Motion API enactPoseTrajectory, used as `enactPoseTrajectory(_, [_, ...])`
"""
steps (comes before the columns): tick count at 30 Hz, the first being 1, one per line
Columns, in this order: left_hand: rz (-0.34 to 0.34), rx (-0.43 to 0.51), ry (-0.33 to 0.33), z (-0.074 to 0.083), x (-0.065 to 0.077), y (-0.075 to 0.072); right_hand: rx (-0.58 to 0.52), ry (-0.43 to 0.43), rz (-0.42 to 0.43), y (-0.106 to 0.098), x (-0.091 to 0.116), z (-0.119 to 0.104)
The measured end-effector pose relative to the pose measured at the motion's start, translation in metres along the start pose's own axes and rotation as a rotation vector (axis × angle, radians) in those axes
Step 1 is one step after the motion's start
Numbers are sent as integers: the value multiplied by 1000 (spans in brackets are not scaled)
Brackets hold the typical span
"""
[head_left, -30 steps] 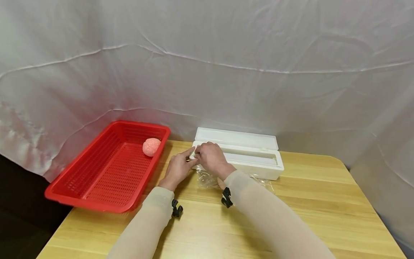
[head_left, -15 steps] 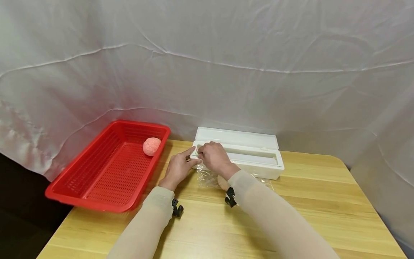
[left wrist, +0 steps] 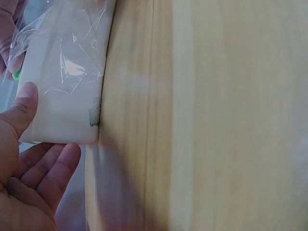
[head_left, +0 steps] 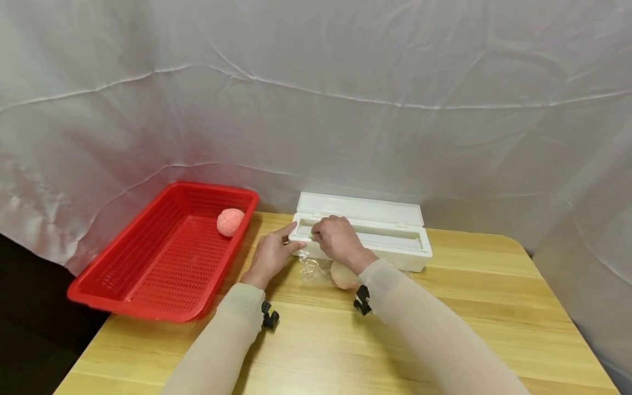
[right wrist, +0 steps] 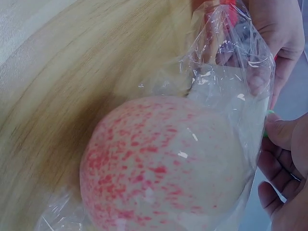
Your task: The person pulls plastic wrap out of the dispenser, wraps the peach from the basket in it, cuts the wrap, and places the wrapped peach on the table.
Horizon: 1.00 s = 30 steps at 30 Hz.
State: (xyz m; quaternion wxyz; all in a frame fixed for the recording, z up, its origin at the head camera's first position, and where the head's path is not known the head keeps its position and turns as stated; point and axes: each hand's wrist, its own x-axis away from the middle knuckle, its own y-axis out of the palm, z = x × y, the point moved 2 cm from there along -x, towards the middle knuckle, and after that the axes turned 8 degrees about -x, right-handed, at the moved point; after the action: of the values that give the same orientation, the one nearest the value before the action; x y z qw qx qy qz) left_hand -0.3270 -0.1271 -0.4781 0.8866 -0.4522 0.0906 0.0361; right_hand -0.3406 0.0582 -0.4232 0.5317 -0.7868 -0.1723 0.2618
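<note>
In the head view, a white box (head_left: pixel 395 258) sits on the wooden surface (head_left: pixel 306 340), its lid (head_left: pixel 360 208) raised at the back, before a pale curtain (head_left: pixel 345 137). The left hand (head_left: pixel 270 255) is at the box's left end, its grip spread around the corner, holding it. The right hand (head_left: pixel 338 238) reaches over the long opening and covers part of it; its grip is narrow, pinching a small green tab (head_left: pixel 312 236). Clear film (head_left: pixel 313 271) hangs down the front wall. A speckled ball (head_left: pixel 342 276) sits just in front of the box, partly hidden by the right wrist. To the left stands a red basket (head_left: pixel 133 312) with a pink ball (head_left: pixel 230 222) inside, against its right wall.

In the left wrist view, the left thumb presses the box near its end, fingers past the edge; wrinkled film covers the wall beyond.

In the right wrist view, film drapes over the speckled ball, which blocks much of the box; the right thumb touches the green tab.
</note>
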Motion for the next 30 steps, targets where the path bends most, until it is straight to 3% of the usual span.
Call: enactPoseTrajectory(30, [-9,18,-25,-1,2,0,-19,21,20,-9,20,19])
